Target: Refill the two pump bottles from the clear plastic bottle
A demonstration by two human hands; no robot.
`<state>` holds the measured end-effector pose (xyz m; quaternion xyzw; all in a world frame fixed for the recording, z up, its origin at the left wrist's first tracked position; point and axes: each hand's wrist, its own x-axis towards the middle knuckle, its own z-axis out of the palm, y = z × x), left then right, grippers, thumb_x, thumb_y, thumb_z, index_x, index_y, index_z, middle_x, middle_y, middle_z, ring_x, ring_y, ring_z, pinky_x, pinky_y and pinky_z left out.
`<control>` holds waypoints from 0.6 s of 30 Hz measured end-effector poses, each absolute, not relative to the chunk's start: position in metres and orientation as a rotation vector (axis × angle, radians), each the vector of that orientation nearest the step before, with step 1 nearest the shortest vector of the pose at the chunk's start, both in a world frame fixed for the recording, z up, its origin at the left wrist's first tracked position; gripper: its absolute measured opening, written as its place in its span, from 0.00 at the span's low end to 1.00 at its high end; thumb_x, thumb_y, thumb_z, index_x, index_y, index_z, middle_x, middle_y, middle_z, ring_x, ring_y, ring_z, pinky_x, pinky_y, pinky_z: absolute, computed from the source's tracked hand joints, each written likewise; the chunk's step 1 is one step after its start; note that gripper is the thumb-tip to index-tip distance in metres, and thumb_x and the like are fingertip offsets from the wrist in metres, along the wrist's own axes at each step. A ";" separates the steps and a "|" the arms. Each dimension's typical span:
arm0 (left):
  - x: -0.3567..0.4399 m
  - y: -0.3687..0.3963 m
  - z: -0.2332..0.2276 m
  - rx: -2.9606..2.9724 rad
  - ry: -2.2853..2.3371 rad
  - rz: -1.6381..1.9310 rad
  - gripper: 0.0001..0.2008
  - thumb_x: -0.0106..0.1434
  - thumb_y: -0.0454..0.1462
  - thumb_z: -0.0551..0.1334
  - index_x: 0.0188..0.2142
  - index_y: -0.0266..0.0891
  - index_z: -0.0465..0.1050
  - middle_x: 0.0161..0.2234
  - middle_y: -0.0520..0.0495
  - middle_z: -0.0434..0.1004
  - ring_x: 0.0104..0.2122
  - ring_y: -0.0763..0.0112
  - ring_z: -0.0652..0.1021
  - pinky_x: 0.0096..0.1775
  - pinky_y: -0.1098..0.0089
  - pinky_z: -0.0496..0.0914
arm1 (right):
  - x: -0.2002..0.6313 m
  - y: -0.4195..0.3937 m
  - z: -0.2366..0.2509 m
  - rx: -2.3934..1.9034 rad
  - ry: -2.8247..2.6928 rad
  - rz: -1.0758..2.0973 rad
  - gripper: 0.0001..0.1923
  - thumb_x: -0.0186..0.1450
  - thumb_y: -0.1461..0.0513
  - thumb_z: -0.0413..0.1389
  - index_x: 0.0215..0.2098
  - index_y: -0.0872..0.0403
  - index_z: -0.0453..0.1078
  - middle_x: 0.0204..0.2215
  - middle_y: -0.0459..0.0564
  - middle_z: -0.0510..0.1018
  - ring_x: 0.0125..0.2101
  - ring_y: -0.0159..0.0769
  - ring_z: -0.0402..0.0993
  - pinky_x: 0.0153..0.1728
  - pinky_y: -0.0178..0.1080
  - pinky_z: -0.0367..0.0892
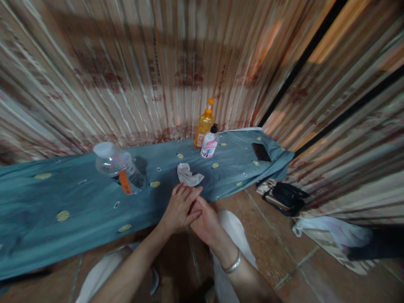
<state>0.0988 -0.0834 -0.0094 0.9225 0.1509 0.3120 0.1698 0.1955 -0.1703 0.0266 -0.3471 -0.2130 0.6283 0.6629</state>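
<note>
My left hand [179, 209] lies over the fingers of my right hand [206, 223], the two touching in front of the table's near edge. The left fingers are stretched out, with the thumb across the right palm. My right hand is turned palm up and looks open, its fingers partly hidden under the left. Neither hand shows anything held. A silver bracelet [233, 263] circles my right wrist. Just beyond my fingertips, a crumpled white tissue [188, 174] rests on the blue-green tablecloth [88, 210].
A clear pump bottle with a black top [209, 144] stands before an orange pump bottle [203, 126]. To the left is a large clear plastic bottle [120, 166]; at right lies a dark phone [261, 152]. A black bag [287, 197] sits near the floor. Striped curtains [132, 84] hang behind.
</note>
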 end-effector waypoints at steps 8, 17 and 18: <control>0.116 -0.087 -0.014 2.494 0.478 0.635 0.22 0.75 0.44 0.46 0.54 0.38 0.75 0.45 0.38 0.83 0.43 0.60 0.83 0.45 0.63 0.77 | 0.217 -0.216 0.031 -0.915 -0.461 1.362 0.20 0.57 0.45 0.70 0.40 0.47 0.79 0.43 0.46 0.83 0.49 0.39 0.78 0.60 0.45 0.67; 0.121 -0.077 -0.020 2.451 0.570 0.713 0.19 0.75 0.43 0.51 0.56 0.36 0.73 0.43 0.39 0.84 0.37 0.63 0.84 0.45 0.63 0.79 | 0.402 -0.174 0.021 -1.614 -0.916 0.716 0.32 0.63 0.45 0.63 0.60 0.49 0.70 0.59 0.58 0.78 0.58 0.48 0.76 0.62 0.52 0.67; 0.120 -0.077 -0.022 2.450 0.571 0.720 0.19 0.75 0.43 0.52 0.56 0.36 0.73 0.44 0.39 0.84 0.36 0.64 0.84 0.44 0.63 0.79 | 0.435 -0.163 0.020 -1.828 -0.923 0.537 0.31 0.65 0.47 0.60 0.61 0.53 0.69 0.60 0.61 0.77 0.59 0.48 0.75 0.61 0.50 0.67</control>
